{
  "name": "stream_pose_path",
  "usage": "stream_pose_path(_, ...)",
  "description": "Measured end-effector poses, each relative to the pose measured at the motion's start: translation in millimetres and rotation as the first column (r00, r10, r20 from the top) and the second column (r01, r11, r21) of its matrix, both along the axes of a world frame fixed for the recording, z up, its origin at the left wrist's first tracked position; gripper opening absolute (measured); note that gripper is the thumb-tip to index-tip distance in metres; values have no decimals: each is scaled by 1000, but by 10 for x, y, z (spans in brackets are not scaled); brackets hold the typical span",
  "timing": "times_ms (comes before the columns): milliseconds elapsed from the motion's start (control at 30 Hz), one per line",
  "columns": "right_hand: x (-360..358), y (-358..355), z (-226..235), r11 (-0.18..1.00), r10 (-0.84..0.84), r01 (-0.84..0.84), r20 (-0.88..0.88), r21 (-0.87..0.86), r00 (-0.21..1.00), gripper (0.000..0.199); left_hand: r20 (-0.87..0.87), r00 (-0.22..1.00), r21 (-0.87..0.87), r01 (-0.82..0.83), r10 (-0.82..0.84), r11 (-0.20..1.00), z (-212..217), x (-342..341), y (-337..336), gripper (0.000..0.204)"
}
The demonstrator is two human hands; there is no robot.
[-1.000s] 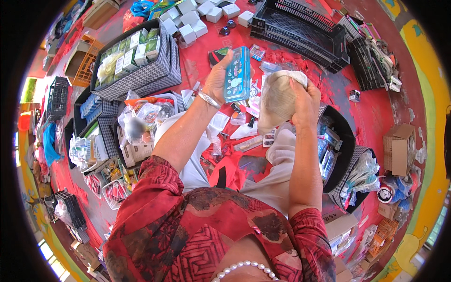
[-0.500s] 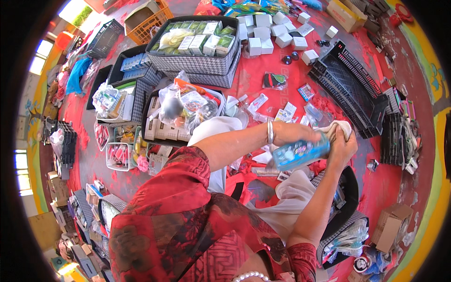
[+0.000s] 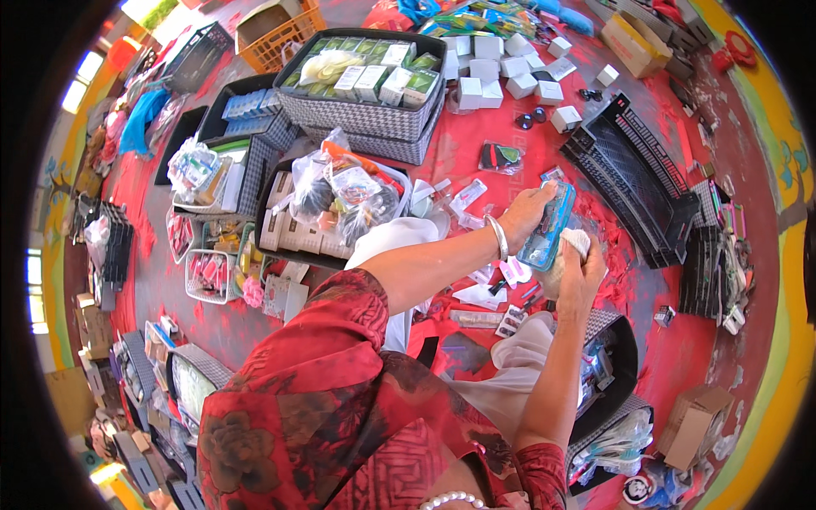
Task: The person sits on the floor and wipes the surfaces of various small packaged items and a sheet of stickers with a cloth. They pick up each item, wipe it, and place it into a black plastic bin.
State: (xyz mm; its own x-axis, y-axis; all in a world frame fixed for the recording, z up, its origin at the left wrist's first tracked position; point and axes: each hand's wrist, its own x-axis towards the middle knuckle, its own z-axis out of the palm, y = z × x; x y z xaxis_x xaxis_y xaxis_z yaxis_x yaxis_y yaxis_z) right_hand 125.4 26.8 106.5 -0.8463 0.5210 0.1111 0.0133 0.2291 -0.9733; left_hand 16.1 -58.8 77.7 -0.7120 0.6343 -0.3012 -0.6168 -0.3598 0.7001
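Observation:
My left hand, with a silver bangle on its wrist, grips a flat blue rectangular case with rounded corners. The case stands tilted, its long side running away from me, and I cannot make out the picture on it. A cream-white cloth is bunched in my right hand, close against the near right edge of the case. Below both hands, small packets and other little goods lie on the red floor covering. My light trouser legs are on either side of them.
A long black plastic crate lies to the right. Ahead are many small white boxes. On the left stand a checked bin of green-white boxes and a bin of bagged goods. Another dark bin sits by my right forearm.
The blue case has swung from lying crosswise to standing lengthwise, and has moved right and away from me. The right hand with the cloth has dropped nearer to me and a little left.

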Motion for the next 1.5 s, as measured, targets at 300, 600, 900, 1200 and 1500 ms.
stream_pose_path(300,172,21,11,923,-18,109,241,-369,970,20,447,793,716,-40,-414,697,-33,-411,-185,33)
stream_pose_path(600,159,293,83,951,-292,264,-184,-163,938,14,369,776,558,254,-511,790,-91,-101,-62,40)
stream_pose_path(900,107,190,179,872,-335,309,2,380,942,23,88,676,99,725,-732,682,-151,337,-50,61)
stream_pose_path(1200,343,800,40,866,-489,477,55,148,870,19,119,790,109,592,-602,798,-117,327,40,66)
stream_pose_path(1500,76,452,38,854,-503,495,7,156,865,20,245,847,-10,488,-471,873,-144,211,92,41)
